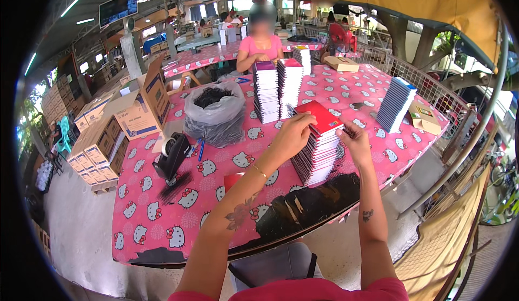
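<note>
A tall stack of spiral-bound notebooks (pixel 316 160) with red covers stands near the front edge of the table. My left hand (pixel 294 134) is closed at the upper left side of this stack, its fingers gripping the edge of the top red notebook (pixel 321 116). At that notebook's right corner, my right hand (pixel 357 140) has its thumb and fingers curled in against the edge. The undersides of the fingers are partly hidden. Behind the stack rise a purple-topped notebook stack (pixel 266 93) and a pink-topped notebook stack (pixel 291 87), side by side.
A bag of black coils (pixel 215 112) and a black tape dispenser (pixel 172 155) sit to the left, with a blue pen (pixel 201 149) nearby. Blue notebooks (pixel 396 105) lean at the right beside a small box (pixel 424 118). A person in pink (pixel 261 47) sits across the table.
</note>
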`<state>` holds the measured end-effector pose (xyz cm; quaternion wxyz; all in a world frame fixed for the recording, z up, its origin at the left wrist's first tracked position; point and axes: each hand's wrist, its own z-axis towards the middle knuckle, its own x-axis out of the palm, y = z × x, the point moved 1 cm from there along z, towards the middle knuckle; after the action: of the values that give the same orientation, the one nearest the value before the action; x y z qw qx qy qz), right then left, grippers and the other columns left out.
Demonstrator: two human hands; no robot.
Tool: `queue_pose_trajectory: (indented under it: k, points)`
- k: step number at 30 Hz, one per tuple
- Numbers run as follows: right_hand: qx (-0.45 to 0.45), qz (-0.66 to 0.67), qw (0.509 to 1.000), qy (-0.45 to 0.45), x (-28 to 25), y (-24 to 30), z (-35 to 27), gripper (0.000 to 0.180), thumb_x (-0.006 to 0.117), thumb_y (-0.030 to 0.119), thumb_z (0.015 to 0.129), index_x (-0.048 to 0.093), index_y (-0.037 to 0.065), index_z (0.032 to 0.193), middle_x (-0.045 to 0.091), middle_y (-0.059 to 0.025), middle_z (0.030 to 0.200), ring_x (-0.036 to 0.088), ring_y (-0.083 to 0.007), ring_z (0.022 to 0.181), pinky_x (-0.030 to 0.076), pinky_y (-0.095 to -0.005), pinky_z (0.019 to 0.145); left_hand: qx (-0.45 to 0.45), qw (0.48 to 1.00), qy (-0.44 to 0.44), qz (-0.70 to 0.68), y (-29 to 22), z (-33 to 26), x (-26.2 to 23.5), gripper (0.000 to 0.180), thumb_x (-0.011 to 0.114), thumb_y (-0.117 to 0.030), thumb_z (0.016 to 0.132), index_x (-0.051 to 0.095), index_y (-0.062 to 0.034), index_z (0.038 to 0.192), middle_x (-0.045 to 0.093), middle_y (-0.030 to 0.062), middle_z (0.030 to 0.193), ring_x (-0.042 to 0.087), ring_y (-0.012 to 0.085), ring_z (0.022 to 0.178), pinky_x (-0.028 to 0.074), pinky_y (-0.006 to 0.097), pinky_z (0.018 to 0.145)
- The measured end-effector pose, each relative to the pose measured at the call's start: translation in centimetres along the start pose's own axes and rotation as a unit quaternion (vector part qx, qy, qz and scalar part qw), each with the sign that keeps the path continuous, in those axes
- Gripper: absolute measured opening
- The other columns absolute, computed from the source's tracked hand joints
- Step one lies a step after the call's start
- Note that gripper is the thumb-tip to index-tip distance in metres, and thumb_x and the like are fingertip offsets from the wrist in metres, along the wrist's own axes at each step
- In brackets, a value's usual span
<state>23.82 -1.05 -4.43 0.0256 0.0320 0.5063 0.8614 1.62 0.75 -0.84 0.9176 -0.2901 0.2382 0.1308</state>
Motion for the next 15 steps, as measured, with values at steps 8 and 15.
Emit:
queue_pose_trajectory:
  k: [8,15]
  points:
    - [-0.141,-0.143,0.965,-0.169,-2.0,4.0,-6.0,0.039,0.062,0.015,0.094,0.056,-0.001,0.129,0.059,-0.0134,0.128,0.054,-0.0212,0.117,0.044,-0.0340,0.097,-0.051,0.995,0.018,0.084,1.5,-9.1,-6.6,0.024,0.064,-0.004,0.085,0.065,-0.0030,0.109,0.066,0.0142,0.108,0.063,0.0313,0.101,0.050,0.041,0.088]
    - [-0.077,-0.053,0.994,-0.051,4.9,0.5,-14.1,0.012,0.058,0.004,0.093,0.065,0.001,0.103,0.061,-0.0056,0.104,0.055,-0.0111,0.095,0.045,-0.0248,0.083,-0.082,0.960,0.083,0.256,6.5,-25.0,-8.1,0.028,0.064,-0.013,0.086,0.065,-0.0036,0.113,0.066,0.0157,0.095,0.064,0.0347,0.092,0.052,0.042,0.083]
